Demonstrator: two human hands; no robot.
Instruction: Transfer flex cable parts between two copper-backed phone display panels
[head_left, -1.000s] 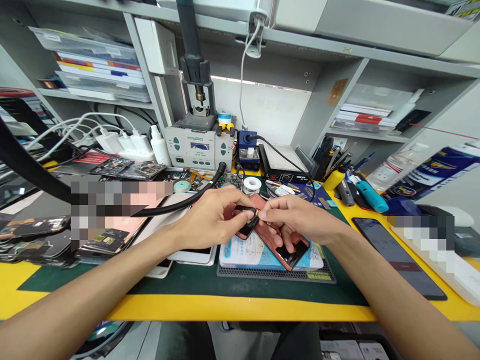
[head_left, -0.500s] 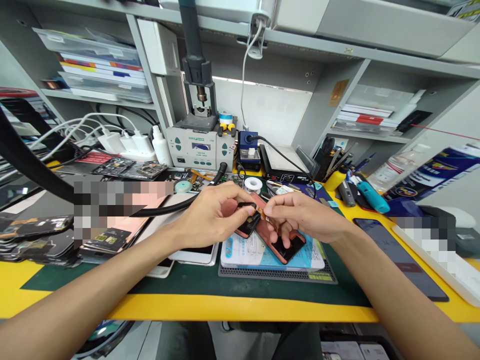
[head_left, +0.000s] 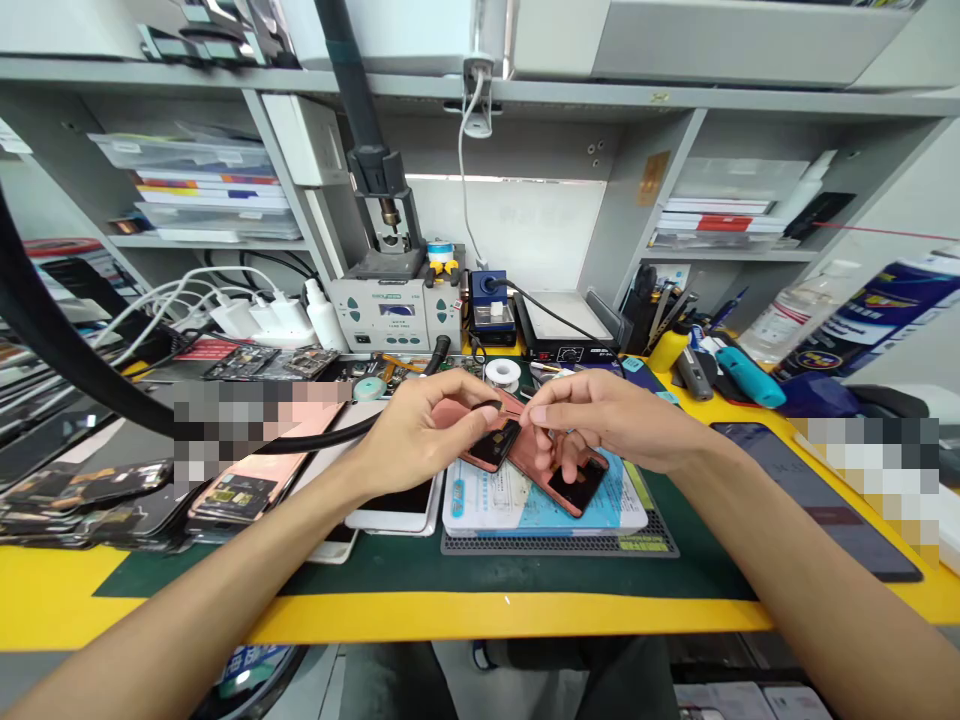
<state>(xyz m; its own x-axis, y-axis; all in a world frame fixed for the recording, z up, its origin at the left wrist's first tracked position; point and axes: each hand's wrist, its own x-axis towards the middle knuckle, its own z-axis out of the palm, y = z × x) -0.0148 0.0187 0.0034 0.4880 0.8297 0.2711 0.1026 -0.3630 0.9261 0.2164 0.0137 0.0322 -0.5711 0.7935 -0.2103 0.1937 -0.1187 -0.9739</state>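
Two bare hands, the left hand (head_left: pixel 416 445) pinching a thin black strip (head_left: pixel 487 406) and the right hand (head_left: pixel 607 420) curled on a rose-copper phone panel (head_left: pixel 540 458) lying on a blue-and-white booklet (head_left: pixel 480 510), could tear that strip if tugged too hard.

- Shelves run nearly level across the head view, no longer tilted
- Left hand (head_left: pixel 420 440) and right hand (head_left: pixel 607 420) now apart at the fingertips, a small gap over the copper-pink phone back (head_left: pixel 541 458)
- Black strip (head_left: pixel 486 406) now lies clear of the right hand, pinched in left fingers (head_left: pixel 472 420)

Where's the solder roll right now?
In the head view, the solder roll sits on the bench beyond the right hand, just in front of the blue soldering station.
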